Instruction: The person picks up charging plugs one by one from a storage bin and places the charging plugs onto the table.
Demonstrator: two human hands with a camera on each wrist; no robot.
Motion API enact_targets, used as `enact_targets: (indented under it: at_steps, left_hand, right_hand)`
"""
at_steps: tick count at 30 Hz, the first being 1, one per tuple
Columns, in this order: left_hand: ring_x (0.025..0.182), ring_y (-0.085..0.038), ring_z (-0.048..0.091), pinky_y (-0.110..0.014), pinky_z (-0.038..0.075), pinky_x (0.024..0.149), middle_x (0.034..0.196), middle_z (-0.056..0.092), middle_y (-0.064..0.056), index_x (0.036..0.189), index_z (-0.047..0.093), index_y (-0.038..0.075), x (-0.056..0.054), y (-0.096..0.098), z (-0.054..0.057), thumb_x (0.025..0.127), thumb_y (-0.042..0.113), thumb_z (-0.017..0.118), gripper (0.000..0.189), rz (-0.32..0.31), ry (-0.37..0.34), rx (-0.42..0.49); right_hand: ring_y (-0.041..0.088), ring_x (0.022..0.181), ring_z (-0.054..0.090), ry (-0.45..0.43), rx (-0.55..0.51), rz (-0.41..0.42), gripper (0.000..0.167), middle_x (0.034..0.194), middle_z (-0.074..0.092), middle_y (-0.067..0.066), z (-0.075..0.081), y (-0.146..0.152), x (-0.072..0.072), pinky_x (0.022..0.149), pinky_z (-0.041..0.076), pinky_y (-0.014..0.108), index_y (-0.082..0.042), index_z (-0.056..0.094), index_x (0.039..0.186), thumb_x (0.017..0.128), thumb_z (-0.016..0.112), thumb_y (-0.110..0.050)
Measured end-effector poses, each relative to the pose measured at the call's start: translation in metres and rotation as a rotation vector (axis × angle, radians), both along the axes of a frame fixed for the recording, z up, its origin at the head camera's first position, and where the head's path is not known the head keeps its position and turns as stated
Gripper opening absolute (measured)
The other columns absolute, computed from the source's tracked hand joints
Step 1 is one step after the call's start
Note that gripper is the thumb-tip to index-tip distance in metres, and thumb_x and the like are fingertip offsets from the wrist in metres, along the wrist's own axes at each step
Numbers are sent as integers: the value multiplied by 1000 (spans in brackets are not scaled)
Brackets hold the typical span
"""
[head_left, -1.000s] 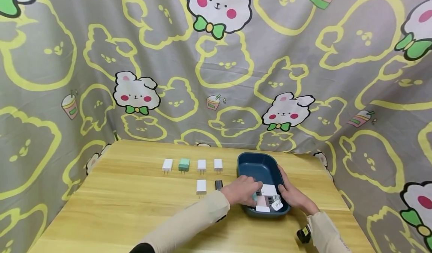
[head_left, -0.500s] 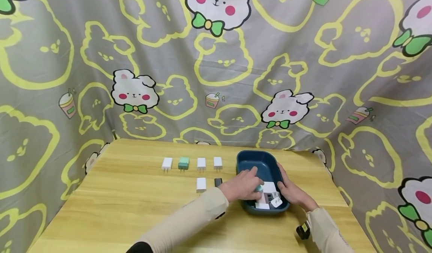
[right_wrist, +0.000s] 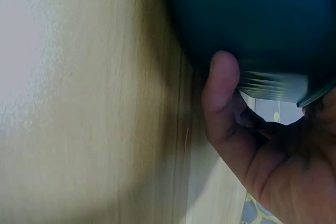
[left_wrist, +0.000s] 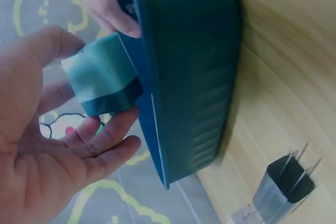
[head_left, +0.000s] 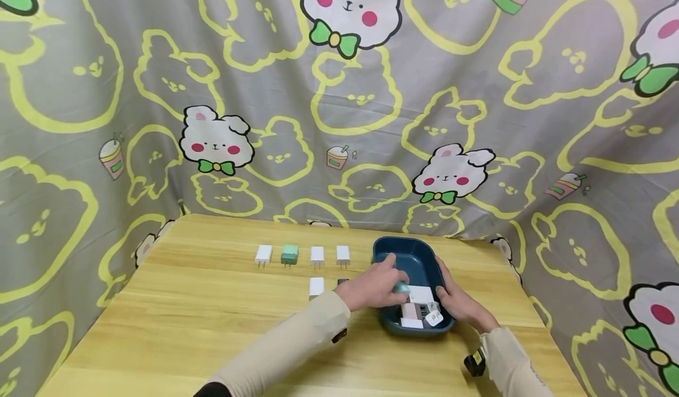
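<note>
My left hand (head_left: 373, 282) pinches a mint-green plug charger (left_wrist: 102, 72) between thumb and fingers, over the left side of a dark blue plastic bin (head_left: 408, 262). In the left wrist view the charger is a two-tone cube, level with the bin's rim. On the opposite side, my right hand (head_left: 464, 304) grips the bin's right wall, a finger (right_wrist: 221, 80) lying along the outside. The near half of the bin holds several chargers, among them a white one (head_left: 420, 294), a pink one (head_left: 409, 311) and a white one with a clear cover (head_left: 434, 317).
On the wooden table (head_left: 212, 303) left of the bin, a back row has a white charger (head_left: 263, 254), a green one (head_left: 289, 254) and two more white ones. Before it are a white charger (head_left: 316, 286) and a dark one (left_wrist: 281, 192), prongs out. A patterned curtain (head_left: 286, 155) hangs behind.
My left hand has come up and slightly left from among the chargers in the bin, bringing the mint-green charger with it. My right hand stays on the bin's side.
</note>
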State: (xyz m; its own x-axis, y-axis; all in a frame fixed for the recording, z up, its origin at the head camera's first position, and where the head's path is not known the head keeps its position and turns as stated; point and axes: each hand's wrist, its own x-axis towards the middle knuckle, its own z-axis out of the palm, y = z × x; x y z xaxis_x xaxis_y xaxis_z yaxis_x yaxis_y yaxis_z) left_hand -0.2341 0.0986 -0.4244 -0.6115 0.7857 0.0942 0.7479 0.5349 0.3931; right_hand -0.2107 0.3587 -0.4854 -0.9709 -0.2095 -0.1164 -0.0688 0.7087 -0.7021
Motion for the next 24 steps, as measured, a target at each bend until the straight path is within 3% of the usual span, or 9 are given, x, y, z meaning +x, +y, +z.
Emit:
enact_targets:
  at_steps: [5,9,13,18,24]
  left_hand:
    - [84,-10,49,-14,45,67,114,53,-10,121,71,10,0,-8,2,99,30,65,30,62,-53,68]
    - [88,-11,53,-16,47,71,118,62,-8,125,67,8,0,-14,4,101,33,62,36,119,-16,83]
    - [81,-8,55,-15,47,66,104,67,-4,121,66,6,-1,-20,5,102,33,62,34,156,-1,138]
    - [70,-5,50,-13,43,57,87,60,1,111,65,8,-3,-27,4,101,35,63,29,192,-45,225]
    - [60,-4,47,-15,40,54,73,53,5,95,62,12,-5,-36,0,100,39,62,28,256,-50,254]
  right_hand:
    - [55,152,10,-9,0,-10,69,167,-4,32,-2,1,3,121,13,68,-8,-8,162,106,32,-2]
    - [57,151,12,19,-9,0,69,166,-2,34,-3,1,2,120,15,69,-6,-6,162,106,33,-2]
    - [56,151,12,13,-6,-2,69,167,-3,33,-3,1,0,120,15,68,-8,-7,162,106,33,-2]
    - [55,152,10,-11,-9,-7,69,167,-5,31,-4,1,-2,121,13,68,-10,-10,162,106,30,-2]
    - [56,152,8,-8,-18,1,69,167,-6,31,-5,1,-1,121,11,69,-9,-10,162,106,29,-1]
